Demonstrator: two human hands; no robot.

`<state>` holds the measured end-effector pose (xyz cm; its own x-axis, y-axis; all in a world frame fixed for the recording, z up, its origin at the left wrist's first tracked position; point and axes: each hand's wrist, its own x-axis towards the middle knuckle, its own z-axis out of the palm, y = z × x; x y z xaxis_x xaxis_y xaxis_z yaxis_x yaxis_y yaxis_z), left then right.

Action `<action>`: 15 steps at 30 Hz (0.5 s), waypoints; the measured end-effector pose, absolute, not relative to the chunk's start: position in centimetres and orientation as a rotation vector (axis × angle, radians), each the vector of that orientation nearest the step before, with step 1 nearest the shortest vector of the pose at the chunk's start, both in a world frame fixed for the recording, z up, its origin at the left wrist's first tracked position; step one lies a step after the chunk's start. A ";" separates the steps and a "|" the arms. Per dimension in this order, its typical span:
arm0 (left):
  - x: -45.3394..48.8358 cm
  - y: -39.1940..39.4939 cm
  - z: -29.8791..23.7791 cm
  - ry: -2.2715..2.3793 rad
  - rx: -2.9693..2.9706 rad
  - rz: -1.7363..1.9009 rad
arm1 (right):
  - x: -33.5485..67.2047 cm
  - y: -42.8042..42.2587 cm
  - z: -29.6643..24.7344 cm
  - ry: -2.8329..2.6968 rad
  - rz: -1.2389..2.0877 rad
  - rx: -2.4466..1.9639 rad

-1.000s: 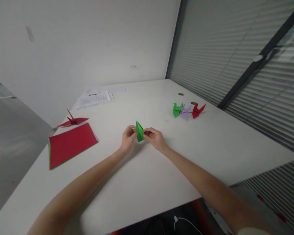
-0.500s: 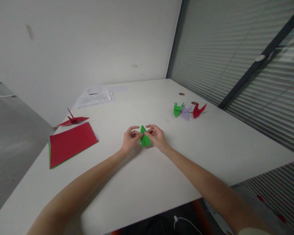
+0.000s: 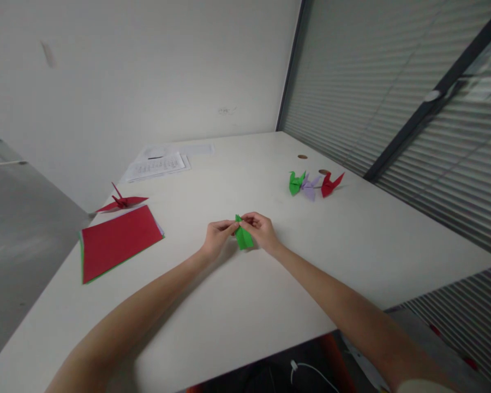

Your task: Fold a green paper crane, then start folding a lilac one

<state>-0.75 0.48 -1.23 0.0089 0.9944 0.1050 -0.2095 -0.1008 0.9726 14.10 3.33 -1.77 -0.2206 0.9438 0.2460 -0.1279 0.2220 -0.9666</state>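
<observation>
A small folded piece of green paper [image 3: 244,239] is held just above the white table, its narrow tip pointing away from me and its wider end towards me. My left hand [image 3: 218,236] pinches its left edge between thumb and fingers. On the other side my right hand [image 3: 261,230] grips the upper right part, thumb on top. The fingers of both hands nearly meet near the tip and hide part of it.
A stack of red paper [image 3: 120,243] lies at the left, with a red origami crane [image 3: 123,202] behind it. Farther back are written sheets [image 3: 157,166] with a pen. Right of centre stand a green crane [image 3: 296,184], a purple crane [image 3: 310,188] and a red crane [image 3: 330,185].
The fingers of both hands have closed in around the green paper's upper part. The paper has shifted slightly towards me, and its lower end looks a little wider.
</observation>
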 end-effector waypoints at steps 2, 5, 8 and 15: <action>-0.7 0.4 -1.2 0.995 1.152 1.360 | 14.1 3.4 -1.7 -1.382 1.241 -0.860; -0.6 0.3 -1.0 1.013 1.141 1.373 | 14.1 3.4 -1.4 -1.368 1.251 -0.872; -0.6 0.3 -0.9 1.017 1.121 1.380 | 14.1 3.3 -1.3 -1.339 1.294 -0.858; -0.1 -0.3 -0.9 0.961 1.046 1.210 | 14.2 3.7 -1.2 -1.274 1.251 -0.922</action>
<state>-0.08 -0.26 -0.94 0.1149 0.9931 -0.0235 -0.2473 0.0515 0.9676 14.22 3.66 -1.17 -0.1244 0.9781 0.1670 -0.1488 0.1480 -0.9777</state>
